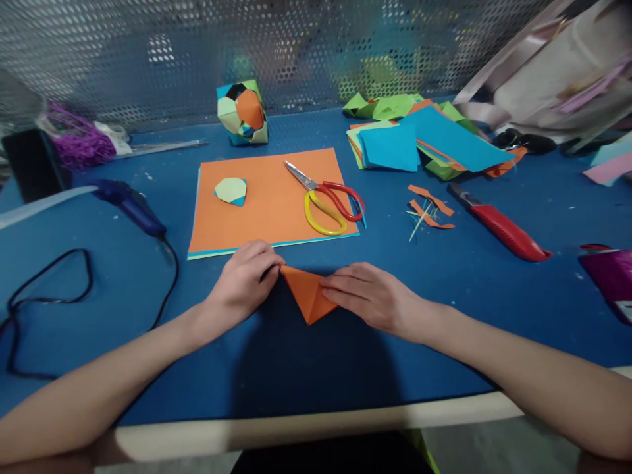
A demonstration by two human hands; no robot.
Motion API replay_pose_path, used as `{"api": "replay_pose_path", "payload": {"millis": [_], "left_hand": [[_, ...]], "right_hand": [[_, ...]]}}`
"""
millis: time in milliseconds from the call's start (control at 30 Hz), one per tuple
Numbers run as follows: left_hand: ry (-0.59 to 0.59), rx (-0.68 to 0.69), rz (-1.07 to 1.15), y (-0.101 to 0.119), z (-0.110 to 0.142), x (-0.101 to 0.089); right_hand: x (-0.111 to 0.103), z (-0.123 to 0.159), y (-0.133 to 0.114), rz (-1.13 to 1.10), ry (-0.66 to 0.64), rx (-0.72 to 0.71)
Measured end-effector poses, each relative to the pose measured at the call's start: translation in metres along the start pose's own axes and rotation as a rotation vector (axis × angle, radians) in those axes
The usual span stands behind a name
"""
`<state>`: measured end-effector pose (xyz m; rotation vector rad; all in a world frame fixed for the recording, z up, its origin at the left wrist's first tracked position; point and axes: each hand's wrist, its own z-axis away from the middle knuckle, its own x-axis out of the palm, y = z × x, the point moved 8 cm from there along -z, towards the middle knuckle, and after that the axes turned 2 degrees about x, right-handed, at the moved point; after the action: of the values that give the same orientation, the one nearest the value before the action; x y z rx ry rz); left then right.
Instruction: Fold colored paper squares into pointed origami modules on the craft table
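A folded orange paper [306,293], triangular with a crease down its middle, lies on the blue table in front of me. My left hand [251,276] pinches its left corner between thumb and fingers. My right hand [370,294] rests on the paper's right side, fingers stretched out and lying flat, covering that corner. Just beyond my hands is a stack of coloured sheets [247,227], orange on top. On it lie scissors [318,197] with one red and one yellow handle, and a small pale green and blue folded piece [232,190].
A multicoloured paper ball [243,113] stands at the back by the perforated metal panel [306,46]. Coloured paper squares [390,146], orange scraps [430,207] and a red-handled cutter [508,230] lie to the right. A blue corded glue gun [131,205] is on the left.
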<state>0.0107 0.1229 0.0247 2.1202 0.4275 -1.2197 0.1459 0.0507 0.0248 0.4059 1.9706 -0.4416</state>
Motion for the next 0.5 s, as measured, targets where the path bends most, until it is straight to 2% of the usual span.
{"api": "replay_pose_path", "payload": {"millis": [200, 300, 400, 500], "left_hand": [[-0.030, 0.032, -0.042, -0.001, 0.001, 0.003], [-0.010, 0.062, -0.087, 0.005, 0.002, 0.000], [0.010, 0.154, -0.120, 0.027, 0.005, -0.005], [-0.073, 0.316, -0.091, 0.058, 0.012, -0.002]], "right_hand": [[0.000, 0.000, -0.002, 0.011, -0.006, -0.034], [0.001, 0.000, -0.002, -0.004, -0.001, -0.038], [0.001, 0.000, -0.001, -0.030, 0.009, -0.028], [0.001, 0.000, 0.000, -0.043, 0.004, -0.020]]}}
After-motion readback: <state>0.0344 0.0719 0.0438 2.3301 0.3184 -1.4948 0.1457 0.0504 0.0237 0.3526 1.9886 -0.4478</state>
